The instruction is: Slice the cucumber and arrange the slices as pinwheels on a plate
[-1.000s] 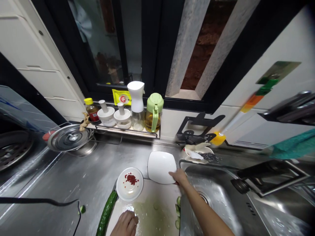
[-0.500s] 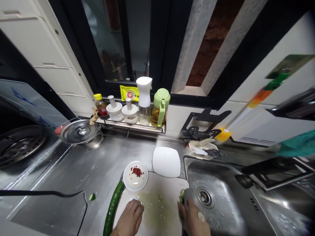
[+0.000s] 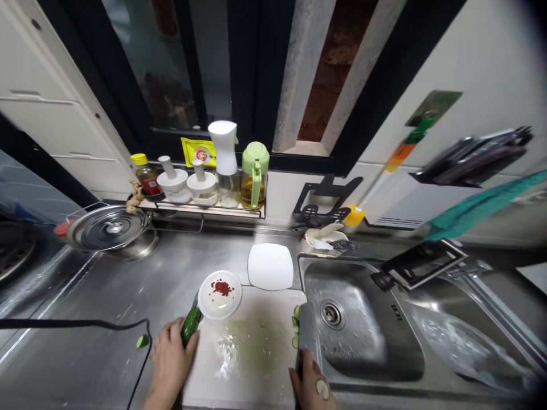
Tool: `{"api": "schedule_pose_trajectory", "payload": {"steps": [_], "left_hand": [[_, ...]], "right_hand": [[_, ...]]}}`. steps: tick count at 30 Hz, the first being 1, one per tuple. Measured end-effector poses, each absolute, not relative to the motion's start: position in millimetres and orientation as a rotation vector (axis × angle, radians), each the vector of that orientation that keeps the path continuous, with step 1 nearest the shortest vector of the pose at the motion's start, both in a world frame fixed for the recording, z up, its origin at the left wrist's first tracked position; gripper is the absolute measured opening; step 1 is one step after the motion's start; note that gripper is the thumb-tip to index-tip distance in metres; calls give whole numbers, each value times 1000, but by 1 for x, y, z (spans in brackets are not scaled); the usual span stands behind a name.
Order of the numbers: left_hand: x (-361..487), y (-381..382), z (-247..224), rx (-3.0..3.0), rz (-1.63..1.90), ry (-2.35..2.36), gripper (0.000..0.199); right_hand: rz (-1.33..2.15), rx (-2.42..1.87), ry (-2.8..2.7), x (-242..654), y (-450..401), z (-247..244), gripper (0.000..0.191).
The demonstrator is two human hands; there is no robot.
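Observation:
My left hand (image 3: 173, 356) is wrapped round a dark green cucumber (image 3: 191, 326) at the left edge of the white cutting board (image 3: 239, 387). At the board's right edge my right hand (image 3: 311, 384) grips the dark handle of a broad knife (image 3: 308, 330). Several cucumber slices (image 3: 295, 327) lie against the blade's left side, and one pale slice (image 3: 322, 389) sticks to the back of my right hand. Wet, greenish liquid covers the board's middle. A white round dish (image 3: 220, 310) with chopped red pieces (image 3: 223, 287) stands at its upper left corner.
A white square plate (image 3: 270, 266) sits behind the board. The steel sink (image 3: 363, 364) is to the right. A cucumber end (image 3: 142, 341) lies on the left counter near a black cable (image 3: 85, 324). At the back are a lidded pot (image 3: 113, 228) and an oil bottle (image 3: 255, 176).
My left hand has moved left from the board onto the cucumber and closed round it. My right hand still holds the knife. The camera view has shifted to the right.

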State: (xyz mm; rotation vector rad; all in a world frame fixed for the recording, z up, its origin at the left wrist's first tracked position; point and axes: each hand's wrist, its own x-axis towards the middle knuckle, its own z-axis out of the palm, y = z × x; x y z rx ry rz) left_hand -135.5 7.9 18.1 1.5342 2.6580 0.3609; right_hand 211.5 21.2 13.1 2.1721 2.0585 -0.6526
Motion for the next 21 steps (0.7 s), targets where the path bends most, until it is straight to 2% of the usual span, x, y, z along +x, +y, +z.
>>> {"api": "schedule_pose_trajectory", "payload": {"steps": [2, 5, 7, 9, 12, 14, 21], "left_hand": [[-136, 10, 21, 1512, 427, 2633, 49], [-109, 14, 31, 1476, 713, 2500, 45], [-71, 19, 42, 1544, 842, 2105, 37], [-24, 26, 55, 1552, 828, 1714, 33], [38, 37, 73, 1600, 718, 1284, 39], [63, 41, 83, 1558, 713, 1230, 41], [85, 48, 88, 1393, 590, 1219, 6]], "right_hand": [[-549, 2181, 2059, 210, 22, 20, 27], [-488, 2102, 2133, 204, 30, 39, 20], [-387, 2046, 2186, 197, 37, 52, 22], [-306, 1977, 2239, 189, 44, 58, 28], [-344, 1835, 2307, 183, 49, 56, 39], [-389, 1775, 2314, 183, 49, 52, 41], [-575, 1925, 2105, 201, 37, 46, 35]]}}
